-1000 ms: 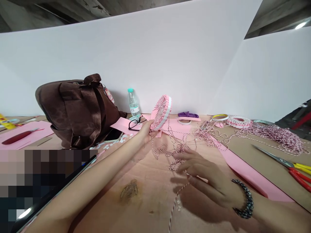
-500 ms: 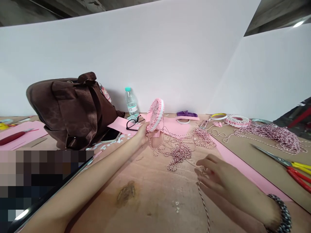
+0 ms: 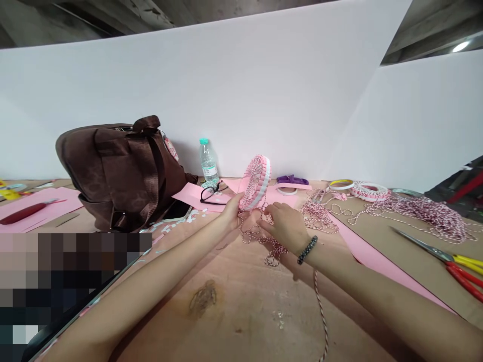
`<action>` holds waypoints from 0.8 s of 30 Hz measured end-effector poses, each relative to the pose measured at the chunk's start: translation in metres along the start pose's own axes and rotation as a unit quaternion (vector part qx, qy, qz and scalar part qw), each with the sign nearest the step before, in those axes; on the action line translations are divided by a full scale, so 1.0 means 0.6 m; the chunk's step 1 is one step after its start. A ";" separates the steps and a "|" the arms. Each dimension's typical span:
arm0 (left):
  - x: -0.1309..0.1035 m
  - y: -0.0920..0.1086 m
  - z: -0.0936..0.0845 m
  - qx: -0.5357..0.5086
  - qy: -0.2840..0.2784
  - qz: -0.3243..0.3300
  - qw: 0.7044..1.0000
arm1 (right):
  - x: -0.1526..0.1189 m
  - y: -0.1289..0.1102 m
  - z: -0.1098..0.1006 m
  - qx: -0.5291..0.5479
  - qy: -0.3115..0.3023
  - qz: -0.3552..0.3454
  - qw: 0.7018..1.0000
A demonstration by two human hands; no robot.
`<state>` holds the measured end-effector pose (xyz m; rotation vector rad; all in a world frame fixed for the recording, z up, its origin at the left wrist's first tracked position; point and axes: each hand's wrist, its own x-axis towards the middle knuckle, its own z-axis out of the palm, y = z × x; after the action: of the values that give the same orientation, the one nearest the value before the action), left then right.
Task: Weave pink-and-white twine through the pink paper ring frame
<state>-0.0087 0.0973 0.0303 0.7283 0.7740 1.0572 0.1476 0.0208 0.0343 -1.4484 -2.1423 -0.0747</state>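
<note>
My left hand (image 3: 231, 210) is closed on the lower edge of a round pink paper ring with a white band and red-and-white cord strung across it (image 3: 258, 182). The ring stands tilted upright above the table. Just right of its lower edge is my right hand (image 3: 284, 223), fingers bent, thumb and forefinger apart, close to the cord hanging from the ring. Whether the fingers touch that cord I cannot make out. Loose red-and-white twisted cord (image 3: 274, 255) lies tangled beneath, partly hidden by my right hand. One strand (image 3: 320, 311) runs to the table's front edge.
A brown backpack (image 3: 116, 176), water bottle (image 3: 209, 163) and black glasses (image 3: 213, 196) stand or lie left of the ring. At right are scissors (image 3: 433, 251), a cord heap (image 3: 433, 216) and another strung ring (image 3: 370, 191). A red-handled tool (image 3: 26, 213) lies far left.
My right hand has moved left and away from me, from the loose strand up to the ring. The ring in my left hand appears slightly further right as the view shifts.
</note>
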 end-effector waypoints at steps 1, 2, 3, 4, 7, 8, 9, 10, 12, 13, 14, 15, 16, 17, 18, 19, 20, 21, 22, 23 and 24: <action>0.001 -0.002 -0.001 0.001 0.001 0.003 1.000 | 0.006 0.000 0.006 0.003 -0.005 0.006 1.000; 0.003 -0.004 -0.003 0.002 0.002 0.008 1.000 | 0.009 0.001 0.009 0.008 -0.006 0.006 1.000; 0.006 -0.005 -0.005 0.001 0.002 0.010 1.000 | 0.008 0.004 0.009 0.019 0.004 0.001 1.000; 0.009 -0.006 -0.008 -0.001 0.003 0.012 1.000 | 0.004 0.008 0.007 0.036 0.023 -0.012 0.999; 0.017 -0.008 -0.019 -0.014 0.009 0.015 1.000 | -0.027 0.023 -0.018 0.146 0.086 -0.108 0.980; 0.019 -0.008 -0.022 -0.020 0.011 0.016 1.000 | -0.042 0.028 -0.029 0.197 0.088 -0.148 0.965; 0.020 -0.008 -0.026 -0.026 0.015 0.018 0.999 | -0.059 0.033 -0.041 0.247 0.071 -0.180 0.949; 0.022 -0.009 -0.029 -0.032 0.018 0.019 0.999 | -0.076 0.037 -0.053 0.298 0.048 -0.191 0.934; 0.025 -0.010 -0.036 -0.043 0.027 0.020 0.999 | -0.111 0.043 -0.072 0.392 0.009 -0.164 0.905; 0.027 -0.011 -0.039 -0.048 0.031 0.020 0.998 | -0.127 0.044 -0.078 0.438 -0.005 -0.136 0.888; 0.030 -0.012 -0.042 -0.052 0.035 0.020 0.998 | -0.141 0.045 -0.082 0.482 -0.011 -0.104 0.870; 0.033 -0.013 -0.044 -0.055 0.038 0.020 0.998 | -0.154 0.046 -0.086 0.517 -0.010 -0.069 0.853; 0.036 -0.015 -0.047 -0.059 0.040 0.019 0.997 | -0.165 0.047 -0.088 0.536 -0.003 -0.029 0.844; 0.039 -0.017 -0.049 -0.062 0.042 0.018 0.997 | -0.173 0.048 -0.090 0.529 0.008 0.013 0.848; 0.042 -0.020 -0.051 -0.065 0.042 0.017 0.997 | -0.178 0.050 -0.093 0.496 0.016 0.053 0.866; 0.045 -0.022 -0.053 -0.067 0.043 0.016 0.997 | -0.182 0.052 -0.096 0.438 0.017 0.086 0.895; 0.048 -0.023 -0.055 -0.070 0.043 0.015 0.997 | -0.184 0.055 -0.100 0.364 0.009 0.108 0.925; 0.050 -0.024 -0.057 -0.073 0.042 0.014 0.996 | -0.186 0.059 -0.105 0.289 -0.009 0.114 0.950; 0.052 -0.025 -0.059 -0.076 0.042 0.014 0.996 | -0.187 0.062 -0.109 0.226 -0.037 0.107 0.967; 0.054 -0.025 -0.062 -0.078 0.041 0.013 0.996 | -0.188 0.066 -0.114 0.180 -0.068 0.090 0.977; 0.055 -0.025 -0.064 -0.081 0.039 0.013 0.996 | -0.191 0.070 -0.117 0.148 -0.098 0.069 0.982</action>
<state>-0.0242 0.1293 -0.0093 0.5633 0.7371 1.1630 0.2435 -0.0819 0.0303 -1.4698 -2.0874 0.4359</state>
